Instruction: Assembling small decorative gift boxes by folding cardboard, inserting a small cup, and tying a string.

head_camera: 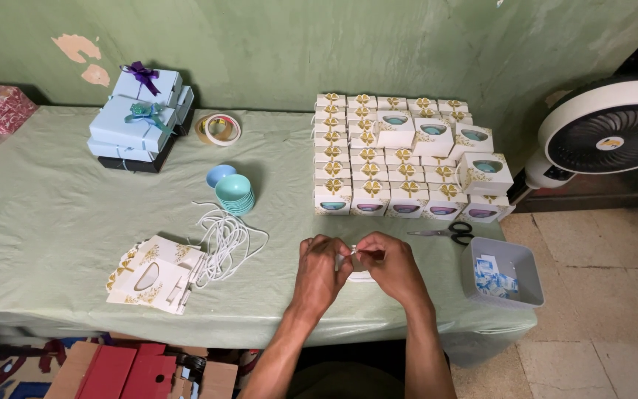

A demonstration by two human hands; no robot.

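Pinching a small clear-and-white piece [351, 260] between both hands above the green tablecloth [53, 214], you are mid-batch.

Your left hand [322, 267] and right hand [390, 267] close fingertips on it; its shape is too small to tell. Finished bow boxes [400, 159] sit stacked behind; flat box blanks [155, 275], cords [224, 238] and bowls [234, 193] remain.

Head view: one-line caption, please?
Both hands pinch a small clear item beside stacked gift boxes on a green-covered table.

Peeling green wall [275, 44]; green-clothed table [53, 214]; white fan [605, 133] on beige tiled floor [599, 295].
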